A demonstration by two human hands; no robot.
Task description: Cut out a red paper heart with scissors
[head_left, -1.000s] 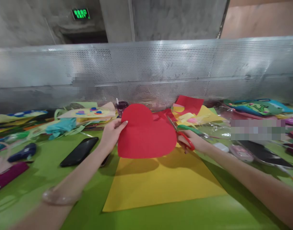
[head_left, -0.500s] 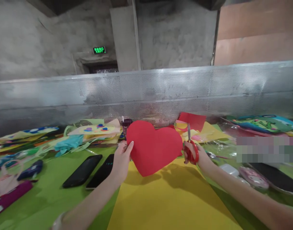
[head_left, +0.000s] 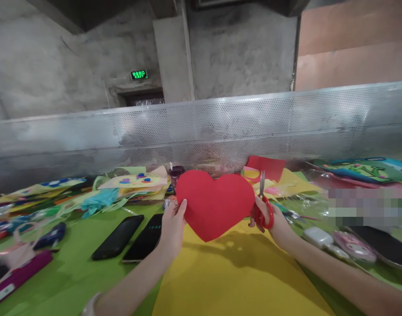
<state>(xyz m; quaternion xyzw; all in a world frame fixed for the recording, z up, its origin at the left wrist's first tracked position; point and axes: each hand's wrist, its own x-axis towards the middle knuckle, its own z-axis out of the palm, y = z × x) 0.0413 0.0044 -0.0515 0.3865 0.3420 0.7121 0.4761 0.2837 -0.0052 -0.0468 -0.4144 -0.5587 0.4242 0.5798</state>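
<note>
One red heart-shaped paper-like cutout (head_left: 216, 206), tip down above a flat yellow paper-like sheet (head_left: 243, 276), long axis left to right: your left hand (head_left: 174, 224), grip pinching its left edge; your right hand (head_left: 280, 227), grip closed around red-handled metal scissors (head_left: 270, 215), at its right edge.

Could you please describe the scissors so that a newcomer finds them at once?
Find the large yellow sheet on the green table. Above its far end, the right hand holds the scissors. Metal blades and red loop handles distinguish them from the flat red heart beside them.
</note>
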